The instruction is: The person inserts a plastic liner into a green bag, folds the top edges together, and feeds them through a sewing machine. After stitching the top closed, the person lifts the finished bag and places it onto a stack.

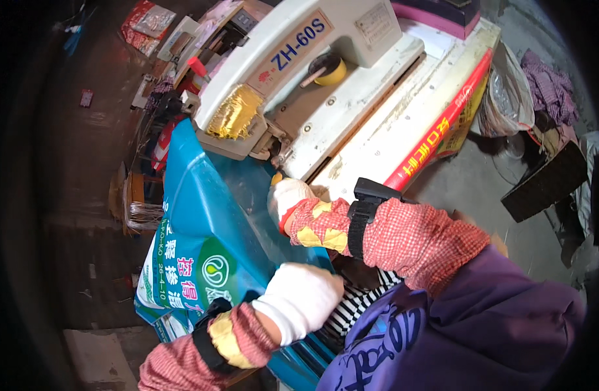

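Note:
A large blue plastic woven bag (192,195) with a printed front hangs at the head of a white industrial sewing machine (361,32). My right hand (290,199), in a white glove, is closed at the bag's upper edge, close beside the presser foot (278,156). A small orange-yellow tip shows at its fingers. Lower down, my left hand (302,296), gloved in white too, is curled into a fist against the bag's near side; its fingertips are hidden. Both forearms wear red checked sleeves with yellow patches and black straps.
A yellow round container (330,70) with a stick stands on the machine bed. Along the table edge runs a red and yellow banner (436,140). White sack (508,98), checked cloth (550,85) and a dark slab (547,182) lie at right. Cluttered shelving (175,78) stands behind the bag.

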